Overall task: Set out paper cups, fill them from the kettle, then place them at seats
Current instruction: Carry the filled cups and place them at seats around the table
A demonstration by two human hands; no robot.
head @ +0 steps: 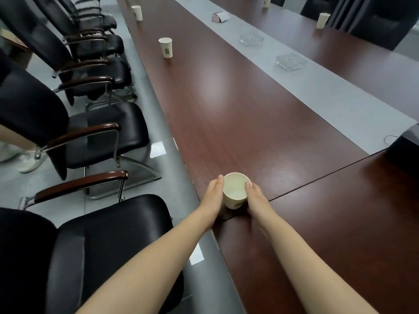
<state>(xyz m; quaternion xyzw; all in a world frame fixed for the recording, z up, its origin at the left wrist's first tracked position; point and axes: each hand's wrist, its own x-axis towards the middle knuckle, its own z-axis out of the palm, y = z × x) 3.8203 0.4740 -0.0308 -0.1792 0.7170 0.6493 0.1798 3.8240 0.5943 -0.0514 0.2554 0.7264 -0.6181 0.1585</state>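
The paper cup, seemingly holding pale liquid, is standing upright by the left edge of the counter, facing a black chair, with the left hand and right hand clasping its opposite sides. Thin, soft and easily crushed, it is likely calling for a gentle mid-wall hold, kept level

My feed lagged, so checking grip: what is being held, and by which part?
The cup, by its side walls: left hand wraps its left side, right hand its right side, thumbs up near the rim.
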